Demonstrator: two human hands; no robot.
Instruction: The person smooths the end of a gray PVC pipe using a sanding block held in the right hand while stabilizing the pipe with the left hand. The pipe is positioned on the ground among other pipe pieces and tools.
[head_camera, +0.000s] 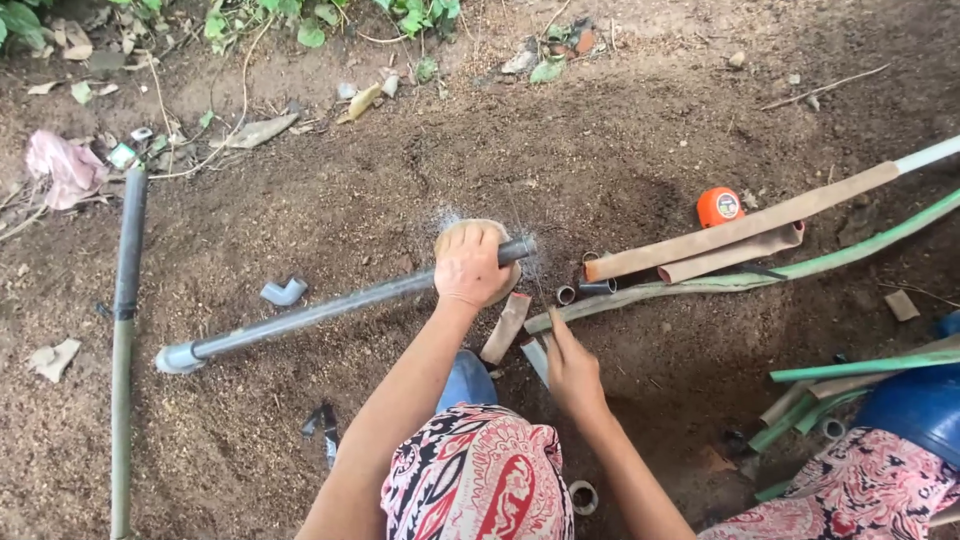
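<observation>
A person crouched on bare soil pins a long grey plastic pipe (330, 310) across a rounded pale stone (478, 232), the left hand (467, 266) clenched over the pipe just short of its open end. The pipe runs down and to the left along the ground and ends in a lighter grey fitting (178, 358). Pale dust dusts the earth around the stone, near the pipe's mouth.

The right hand (570, 370) rests lower, its grip closed on a thin flat blade-like tool (537, 358) that points toward the pipe; what kind of tool it is cannot be told from this angle. To work the pipe cleanly, the judgement here is that the left hand should keep its weight directly over the stone so the smooth round tube cannot roll, and the tool should meet the pipe square to its length, just beside the knuckles but clear of them.

Short cut rings of dark pipe (581, 291) lie just beyond the right hand, beside rust-brown tubes (740, 228) and faded green ones (760, 280). An orange tape measure (719, 206) sits near them, and a grey elbow joint (284, 292) lies apart on the left. A weathered pole (125, 330) stretches along the left edge. The soil is dry, crumbly and littered with leaves.
</observation>
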